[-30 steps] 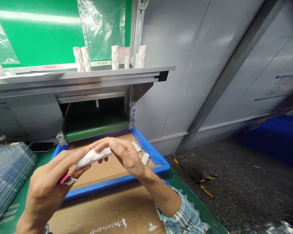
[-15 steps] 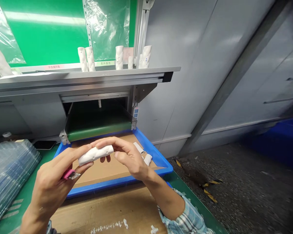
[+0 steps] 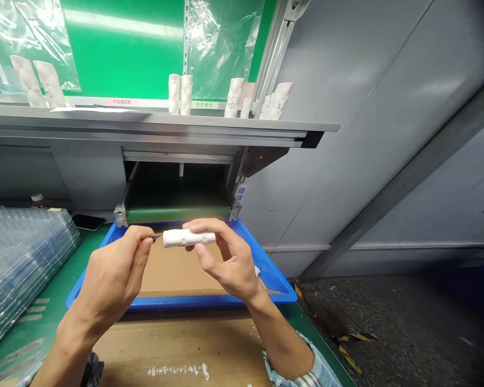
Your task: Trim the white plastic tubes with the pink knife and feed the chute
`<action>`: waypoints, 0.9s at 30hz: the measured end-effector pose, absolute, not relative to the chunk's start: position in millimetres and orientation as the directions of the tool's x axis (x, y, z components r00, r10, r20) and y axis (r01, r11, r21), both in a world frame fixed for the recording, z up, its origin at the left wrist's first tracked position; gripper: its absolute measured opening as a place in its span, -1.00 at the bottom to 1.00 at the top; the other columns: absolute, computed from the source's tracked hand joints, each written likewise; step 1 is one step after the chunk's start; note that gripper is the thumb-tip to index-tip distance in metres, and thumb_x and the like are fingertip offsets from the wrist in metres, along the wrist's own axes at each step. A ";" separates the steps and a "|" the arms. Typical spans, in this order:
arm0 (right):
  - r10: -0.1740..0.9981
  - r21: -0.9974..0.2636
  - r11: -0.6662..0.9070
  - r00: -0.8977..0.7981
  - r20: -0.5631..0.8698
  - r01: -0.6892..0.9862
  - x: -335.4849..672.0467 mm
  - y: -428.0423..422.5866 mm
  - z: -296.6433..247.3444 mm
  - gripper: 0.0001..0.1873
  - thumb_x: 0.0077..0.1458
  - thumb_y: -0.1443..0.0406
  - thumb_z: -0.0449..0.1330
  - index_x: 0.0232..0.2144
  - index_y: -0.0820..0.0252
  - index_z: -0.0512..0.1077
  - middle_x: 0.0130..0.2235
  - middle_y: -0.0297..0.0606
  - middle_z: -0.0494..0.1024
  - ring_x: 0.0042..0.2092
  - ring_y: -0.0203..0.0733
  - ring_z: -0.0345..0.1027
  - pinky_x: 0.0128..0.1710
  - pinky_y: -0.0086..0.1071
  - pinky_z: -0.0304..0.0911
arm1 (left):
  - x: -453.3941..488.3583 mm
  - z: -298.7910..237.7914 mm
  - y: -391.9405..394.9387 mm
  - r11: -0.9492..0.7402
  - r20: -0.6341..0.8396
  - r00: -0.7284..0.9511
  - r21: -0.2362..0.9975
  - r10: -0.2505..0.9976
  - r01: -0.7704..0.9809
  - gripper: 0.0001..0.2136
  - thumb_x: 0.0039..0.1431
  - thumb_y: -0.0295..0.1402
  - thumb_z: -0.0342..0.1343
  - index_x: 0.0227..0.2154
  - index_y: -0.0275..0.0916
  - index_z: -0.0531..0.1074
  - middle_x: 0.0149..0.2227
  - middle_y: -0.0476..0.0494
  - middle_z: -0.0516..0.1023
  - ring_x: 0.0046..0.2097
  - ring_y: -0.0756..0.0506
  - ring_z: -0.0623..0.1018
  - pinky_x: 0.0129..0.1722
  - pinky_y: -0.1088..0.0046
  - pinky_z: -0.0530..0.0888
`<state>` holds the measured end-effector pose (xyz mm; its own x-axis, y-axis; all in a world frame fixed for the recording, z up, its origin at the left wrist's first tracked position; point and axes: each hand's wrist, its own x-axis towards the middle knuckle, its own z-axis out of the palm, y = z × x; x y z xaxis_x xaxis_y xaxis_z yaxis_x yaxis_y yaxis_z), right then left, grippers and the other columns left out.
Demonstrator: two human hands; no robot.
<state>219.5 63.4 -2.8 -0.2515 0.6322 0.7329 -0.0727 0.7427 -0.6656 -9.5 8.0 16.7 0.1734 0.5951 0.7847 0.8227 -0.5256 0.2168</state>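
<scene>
My right hand point(image 3: 228, 260) grips a white plastic tube point(image 3: 185, 238) with small holes along its side, fingers on top and thumb below. The tube lies almost level above the blue tray point(image 3: 173, 304). My left hand point(image 3: 119, 260) is closed in a pinch round a small metal-tipped tool point(image 3: 157, 236), whose handle is hidden by the fingers. The dark tip points at the tube's left end; whether it touches the rim I cannot tell.
Cardboard point(image 3: 165, 274) lines the tray, below a green conveyor belt point(image 3: 179, 214). Stacked clear plastic trays point(image 3: 24, 258) and a phone point(image 3: 87, 221) lie left. Several white tubes point(image 3: 180, 95) stand on the shelf point(image 3: 165, 122) above. A cardboard sheet point(image 3: 177, 344) lies in front.
My left hand has let go of the tube and now pinches the tool at its left end. The tube has turned more level in my right hand. The view has shifted left.
</scene>
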 end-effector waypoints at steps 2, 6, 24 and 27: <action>0.629 -0.655 0.755 -0.250 0.736 -0.028 218.8 62.2 -3.0 -0.76 0.33 0.33 0.27 0.02 0.03 0.57 0.03 -0.16 0.67 -0.10 -0.09 0.61 -0.09 -0.16 0.59 | -7.1 17.5 8.3 -0.511 0.802 0.222 0.118 0.555 0.851 -0.73 0.65 -0.18 -0.10 -0.13 -0.15 0.42 -0.50 0.14 0.51 -0.54 0.02 0.54 -0.50 0.51 0.32; 0.611 -0.635 0.773 -0.261 0.747 -0.008 218.2 61.3 -2.4 -0.75 0.33 0.37 0.25 0.02 0.02 0.55 0.02 -0.18 0.67 -0.14 -0.12 0.61 -0.06 -0.16 0.59 | -1.4 15.4 9.4 -0.479 0.822 0.288 -0.020 0.492 0.877 -0.62 0.63 -0.05 -0.04 0.06 -0.24 0.51 -0.38 0.03 0.70 -0.45 -0.01 0.68 -0.43 0.46 0.38; 0.399 -0.366 0.917 -0.343 0.850 0.159 217.6 53.9 4.0 -0.62 0.21 0.50 0.24 0.03 0.07 0.50 -0.03 -0.22 0.69 -0.02 -0.15 0.61 -0.07 -0.31 0.56 | 1.9 9.2 5.6 -0.475 0.735 0.377 -0.084 0.564 0.876 -0.57 0.66 -0.06 -0.15 0.17 -0.21 0.51 0.00 -0.08 0.80 -0.28 -0.11 0.79 -0.48 0.35 0.39; 0.402 -0.365 0.915 -0.341 0.850 0.171 217.9 53.7 3.8 -0.62 0.21 0.50 0.23 0.02 0.07 0.50 -0.03 -0.23 0.68 -0.03 -0.15 0.61 -0.06 -0.30 0.57 | 2.1 9.2 5.0 -0.472 0.729 0.374 -0.079 0.573 0.878 -0.58 0.66 -0.06 -0.14 0.18 -0.20 0.51 0.00 -0.07 0.79 -0.27 -0.12 0.79 -0.47 0.35 0.41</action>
